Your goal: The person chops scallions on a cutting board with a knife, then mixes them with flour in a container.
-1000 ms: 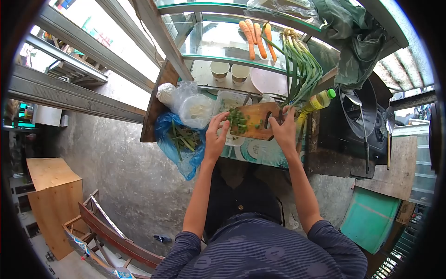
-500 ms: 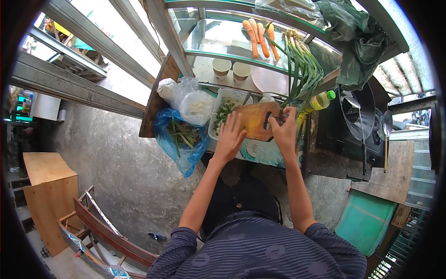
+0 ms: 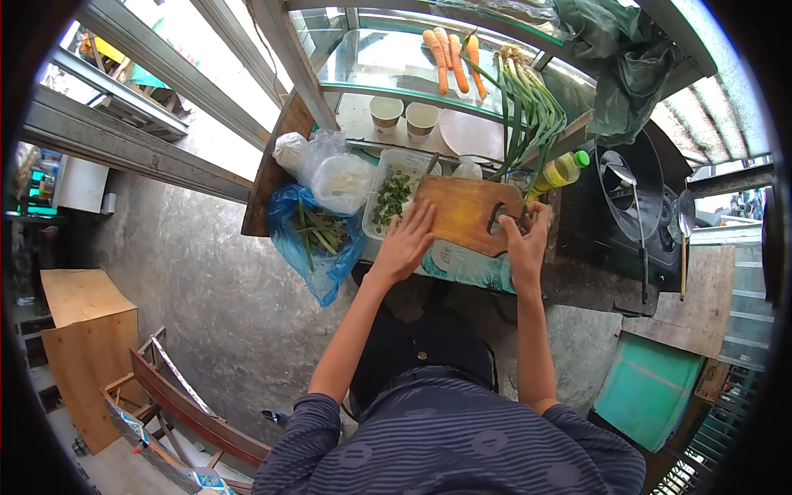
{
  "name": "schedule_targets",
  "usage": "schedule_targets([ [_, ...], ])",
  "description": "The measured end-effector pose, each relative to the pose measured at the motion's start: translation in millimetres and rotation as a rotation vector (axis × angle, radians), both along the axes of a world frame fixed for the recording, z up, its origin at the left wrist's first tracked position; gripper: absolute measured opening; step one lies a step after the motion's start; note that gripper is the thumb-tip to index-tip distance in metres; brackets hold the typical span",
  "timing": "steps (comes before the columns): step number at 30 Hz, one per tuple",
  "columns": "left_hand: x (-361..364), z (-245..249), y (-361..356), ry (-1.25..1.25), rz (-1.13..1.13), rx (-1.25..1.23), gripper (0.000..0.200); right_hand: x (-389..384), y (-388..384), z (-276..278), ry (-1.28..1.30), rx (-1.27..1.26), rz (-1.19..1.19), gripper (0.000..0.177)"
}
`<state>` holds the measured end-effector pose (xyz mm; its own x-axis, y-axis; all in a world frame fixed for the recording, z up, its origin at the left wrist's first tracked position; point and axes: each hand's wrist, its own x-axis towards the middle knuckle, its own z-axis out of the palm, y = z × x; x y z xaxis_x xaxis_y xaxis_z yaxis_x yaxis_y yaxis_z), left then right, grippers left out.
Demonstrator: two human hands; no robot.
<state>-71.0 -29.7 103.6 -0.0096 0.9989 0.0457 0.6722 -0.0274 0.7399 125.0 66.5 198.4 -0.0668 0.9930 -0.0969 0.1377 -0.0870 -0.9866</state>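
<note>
My right hand [image 3: 528,239] grips the wooden cutting board [image 3: 459,213] at its handle hole, thumb on the near face. My left hand [image 3: 403,243] lies with fingers spread at the board's left edge, near the corner of a clear plastic container [image 3: 373,191]. Chopped greens [image 3: 394,198] sit inside that container, and a utensil handle leans at its upper right. Left of it are a white plastic bag [image 3: 341,183] and a blue bag [image 3: 318,247] with green trimmings.
Two paper cups [image 3: 421,121] and a pale plate [image 3: 470,132] stand behind. Carrots [image 3: 455,62] and green onions [image 3: 532,107] rest on the glass shelf. An oil bottle [image 3: 563,172] is right of the board, beside a wok [image 3: 631,194]. A wooden bench [image 3: 194,412] stands lower left.
The board has turned to show more of its face and shifted slightly right with my right hand. My left hand is slightly lower. The whole view has shifted a little.
</note>
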Motion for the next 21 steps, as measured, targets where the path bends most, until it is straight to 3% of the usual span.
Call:
schedule_targets([
  [3, -6.8, -29.1, -3.7, 0.494, 0.172, -0.13, 0.06, 22.2, -7.6, -2.2, 0.01, 0.028, -0.043, 0.037],
  [6, -8.7, -25.0, -5.0, 0.326, 0.367, -0.01, 0.048, 59.6, -20.9, -15.9, 0.059, 0.012, -0.128, 0.036],
  [12, -4.1, -14.6, -6.5, 0.278, 0.492, 0.036, 0.018, 122.4, -42.0, -64.6, 0.223, -0.113, -0.253, 0.036],
  [15, 5.0, -23.5, -7.4, 0.256, 0.616, 0.183, 0.019, 133.0, -33.0, -103.8, 0.236, -0.15, -0.22, 0.035],
  [18, 20.7, -12.6, -15.7, 0.058, 0.877, 0.195, 0.019, 131.0, -19.2, -143.0, 0.246, -0.272, -0.164, 0.031],
  [19, 22.8, -15.0, -21.3, 0.177, 0.939, 0.259, 0.022, 128.5, -17.4, -146.1, 0.187, -0.348, -0.144, 0.031],
  [21, 23.6, -34.1, -34.9, -0.123, 1.081, 0.202, 0.025, 128.1, -14.1, -179.5, 0.047, -0.406, -0.117, 0.034],
])
